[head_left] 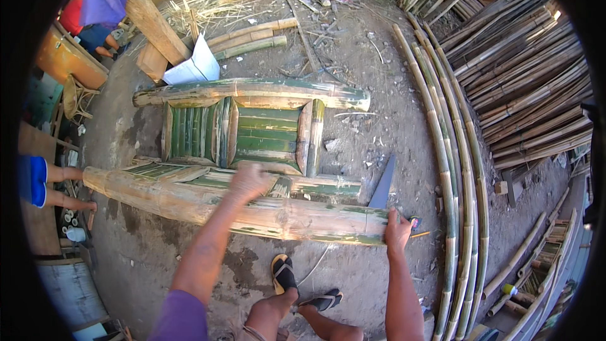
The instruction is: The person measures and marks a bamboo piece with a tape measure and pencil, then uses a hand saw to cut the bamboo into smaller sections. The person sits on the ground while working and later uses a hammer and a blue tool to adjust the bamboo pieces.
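A thick bamboo pole (315,222) lies across in front of me, its upper side scraped pale. My right hand (397,230) is closed round its right end. Over the pole's middle, my left hand (249,182) looks curled but is smeared by motion, so I cannot tell its grip. Just beyond the right end lies a hand saw's grey-blue blade (383,183), its handle hidden. A yellow pencil (420,234) and a small round object (415,221) show beside my right hand. Behind the pole lies a bamboo frame with green slatted panels (265,129), bordered by another thick pole (252,93).
At the left, another person in blue shorts (31,180) reaches toward the pole's left end. Long bamboo poles (451,196) run along the right, beside a big stack (530,69). A wooden post (154,16) and white box (197,63) stand at the upper left.
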`<state>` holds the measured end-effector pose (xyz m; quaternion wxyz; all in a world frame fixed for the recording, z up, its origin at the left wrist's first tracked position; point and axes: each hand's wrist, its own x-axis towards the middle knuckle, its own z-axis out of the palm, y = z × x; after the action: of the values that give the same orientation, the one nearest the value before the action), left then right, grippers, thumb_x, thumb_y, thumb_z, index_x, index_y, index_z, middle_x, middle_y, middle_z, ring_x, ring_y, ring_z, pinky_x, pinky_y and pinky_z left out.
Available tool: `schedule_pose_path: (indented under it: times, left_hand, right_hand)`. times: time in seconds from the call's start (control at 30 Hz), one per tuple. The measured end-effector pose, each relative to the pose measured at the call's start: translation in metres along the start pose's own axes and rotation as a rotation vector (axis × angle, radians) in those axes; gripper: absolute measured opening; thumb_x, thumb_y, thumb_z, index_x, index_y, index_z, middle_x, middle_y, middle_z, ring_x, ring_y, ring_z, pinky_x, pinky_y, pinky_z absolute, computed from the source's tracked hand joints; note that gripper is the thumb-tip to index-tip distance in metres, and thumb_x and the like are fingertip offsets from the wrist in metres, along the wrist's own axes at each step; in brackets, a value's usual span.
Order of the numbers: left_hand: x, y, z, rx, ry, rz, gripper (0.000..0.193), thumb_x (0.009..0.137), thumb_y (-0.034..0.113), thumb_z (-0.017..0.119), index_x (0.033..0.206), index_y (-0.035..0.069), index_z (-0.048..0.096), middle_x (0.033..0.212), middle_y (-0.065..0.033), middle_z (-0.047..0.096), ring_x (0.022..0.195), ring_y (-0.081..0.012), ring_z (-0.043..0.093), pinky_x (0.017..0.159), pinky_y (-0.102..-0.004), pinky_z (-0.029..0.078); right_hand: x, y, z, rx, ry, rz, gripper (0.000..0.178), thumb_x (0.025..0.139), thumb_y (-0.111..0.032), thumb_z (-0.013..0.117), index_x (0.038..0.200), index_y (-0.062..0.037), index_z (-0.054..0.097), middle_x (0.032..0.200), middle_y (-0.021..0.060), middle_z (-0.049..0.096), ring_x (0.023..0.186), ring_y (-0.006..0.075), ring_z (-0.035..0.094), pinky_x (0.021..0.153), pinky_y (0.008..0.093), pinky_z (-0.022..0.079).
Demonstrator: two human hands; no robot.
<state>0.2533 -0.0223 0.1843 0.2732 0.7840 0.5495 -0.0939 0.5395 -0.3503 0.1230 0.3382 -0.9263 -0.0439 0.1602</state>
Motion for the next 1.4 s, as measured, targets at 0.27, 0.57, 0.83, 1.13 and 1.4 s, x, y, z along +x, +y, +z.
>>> schedule_pose_path:
  times: [0.27, 0.57, 0.83, 1.13, 1.4]
  left_hand:
    - [0.005, -0.121, -0.061, 0.188, -0.364, -0.075, 0.08, 0.091, 0.068, 0.05, 0.123, -0.004, 0.067, 0.13, -0.0287, 0.061, 0.121, -0.0424, 0.059, 0.103, -0.0494, 0.045]
    - [-0.095, -0.146, -0.029, -0.187, 0.694, 0.091, 0.066, 0.098, 0.052, 0.041, 0.128, -0.005, 0.06, 0.128, -0.028, 0.061, 0.123, -0.04, 0.057, 0.104, -0.0466, 0.044]
    - [-0.103, -0.206, 0.014, -2.459, 0.448, -0.358, 0.077, 0.096, 0.067, 0.027, 0.153, 0.017, 0.039, 0.16, -0.0075, 0.034, 0.143, -0.0344, 0.037, 0.117, -0.0597, 0.028]
    - [-0.071, -0.22, 0.049, -2.5, 0.348, -0.285, 0.08, 0.096, 0.067, 0.023, 0.155, 0.015, 0.035, 0.16, -0.0105, 0.032, 0.146, -0.0377, 0.03, 0.118, -0.0617, 0.025]
    - [-0.073, -0.223, 0.059, -2.475, 0.303, -0.291, 0.075, 0.099, 0.062, 0.02, 0.154, 0.013, 0.035, 0.159, -0.0119, 0.033, 0.146, -0.0377, 0.031, 0.116, -0.0613, 0.028]
  right_hand:
    - [0.006, -0.008, -0.004, -0.063, -0.072, 0.121, 0.088, 0.082, -0.062, 0.065, 0.115, 0.0194, 0.061, 0.116, 0.0395, 0.063, 0.116, 0.0466, 0.061, 0.1, 0.0454, 0.047]
    - [-0.005, -0.02, -0.008, -0.012, -0.051, 0.095, 0.092, 0.083, -0.064, 0.063, 0.126, 0.0163, 0.058, 0.124, 0.0388, 0.06, 0.122, 0.0454, 0.059, 0.104, 0.0442, 0.045]
    - [0.015, 0.003, -0.004, 0.033, -0.114, 0.072, 0.077, 0.083, -0.059, 0.067, 0.107, 0.0142, 0.068, 0.107, 0.0306, 0.07, 0.102, 0.0377, 0.068, 0.091, 0.0443, 0.049]
    - [-0.004, -0.019, -0.011, 0.084, -0.062, 0.056, 0.065, 0.086, -0.054, 0.066, 0.096, 0.01, 0.072, 0.088, 0.0198, 0.07, 0.079, 0.0268, 0.064, 0.077, 0.0424, 0.049]
    - [-0.008, -0.019, -0.009, 0.019, 0.048, -0.016, 0.064, 0.087, -0.052, 0.065, 0.093, 0.0112, 0.07, 0.082, 0.0244, 0.069, 0.076, 0.0311, 0.065, 0.076, 0.0449, 0.049]
